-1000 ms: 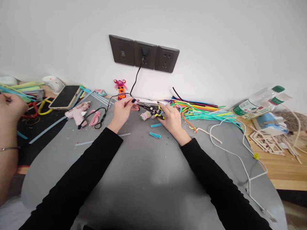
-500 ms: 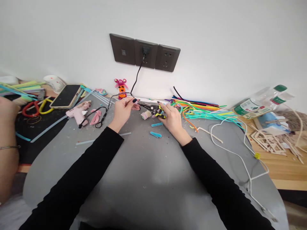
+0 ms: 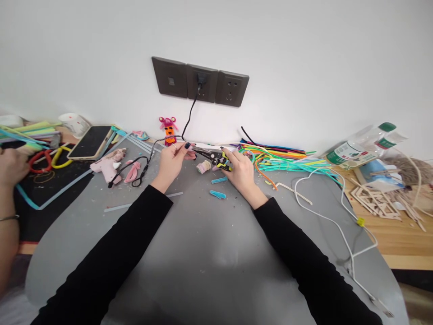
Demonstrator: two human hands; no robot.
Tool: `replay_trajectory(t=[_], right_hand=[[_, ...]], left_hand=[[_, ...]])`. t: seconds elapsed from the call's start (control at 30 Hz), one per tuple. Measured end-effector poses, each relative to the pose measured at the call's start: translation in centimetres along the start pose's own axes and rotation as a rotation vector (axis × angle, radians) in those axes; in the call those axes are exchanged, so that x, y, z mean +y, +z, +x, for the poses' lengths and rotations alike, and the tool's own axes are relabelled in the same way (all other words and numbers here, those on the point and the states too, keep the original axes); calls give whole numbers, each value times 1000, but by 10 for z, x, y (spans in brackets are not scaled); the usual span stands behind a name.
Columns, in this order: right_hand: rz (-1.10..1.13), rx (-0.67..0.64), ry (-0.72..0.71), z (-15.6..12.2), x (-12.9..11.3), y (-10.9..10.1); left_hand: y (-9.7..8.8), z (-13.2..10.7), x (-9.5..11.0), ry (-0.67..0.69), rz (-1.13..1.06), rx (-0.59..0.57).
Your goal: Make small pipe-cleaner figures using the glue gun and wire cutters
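My right hand (image 3: 241, 171) is closed around the yellow-and-black handles of a pair of wire strippers (image 3: 214, 156), whose dark jaws point left. At the jaw tips, my left hand (image 3: 172, 162) pinches with thumb and fingers together; what sits between them is too small to make out. Just below the tool lies a pale multicoloured roll (image 3: 203, 167). Two folded blue pipe-cleaner pieces (image 3: 217, 194) rest on the grey mat nearer to me. To the left of my left hand are a pink glue gun (image 3: 108, 168) with a black cord and a pink looped strand (image 3: 132, 172).
A bundle of coloured pipe cleaners (image 3: 287, 158) lies along the wall. At right are a white cable (image 3: 324, 216), plastic bottles (image 3: 358, 146) and wooden pieces (image 3: 374, 198). At left are a phone (image 3: 90, 142), red-and-yellow-handled scissors (image 3: 40, 161) and another person's hand (image 3: 13, 167).
The view has shifted slightly, so the sockets appear lower. My hands keep the same hold at the tool. The other person's hand at left has come down and shows more fully.
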State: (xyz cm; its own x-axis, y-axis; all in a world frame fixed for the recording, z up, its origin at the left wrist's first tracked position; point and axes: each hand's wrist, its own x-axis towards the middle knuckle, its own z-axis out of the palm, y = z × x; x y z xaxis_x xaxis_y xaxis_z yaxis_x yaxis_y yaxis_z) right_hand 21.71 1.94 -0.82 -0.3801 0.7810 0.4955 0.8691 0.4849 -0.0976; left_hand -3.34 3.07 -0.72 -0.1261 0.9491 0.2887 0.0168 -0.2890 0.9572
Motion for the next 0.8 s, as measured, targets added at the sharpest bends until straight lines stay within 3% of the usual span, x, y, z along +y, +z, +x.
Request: replay_trajectory(t=[0.8], right_hand=[[-14,-10,-10,1,3,-5]], left_hand=[[1,-3,4,-18,17,-61]])
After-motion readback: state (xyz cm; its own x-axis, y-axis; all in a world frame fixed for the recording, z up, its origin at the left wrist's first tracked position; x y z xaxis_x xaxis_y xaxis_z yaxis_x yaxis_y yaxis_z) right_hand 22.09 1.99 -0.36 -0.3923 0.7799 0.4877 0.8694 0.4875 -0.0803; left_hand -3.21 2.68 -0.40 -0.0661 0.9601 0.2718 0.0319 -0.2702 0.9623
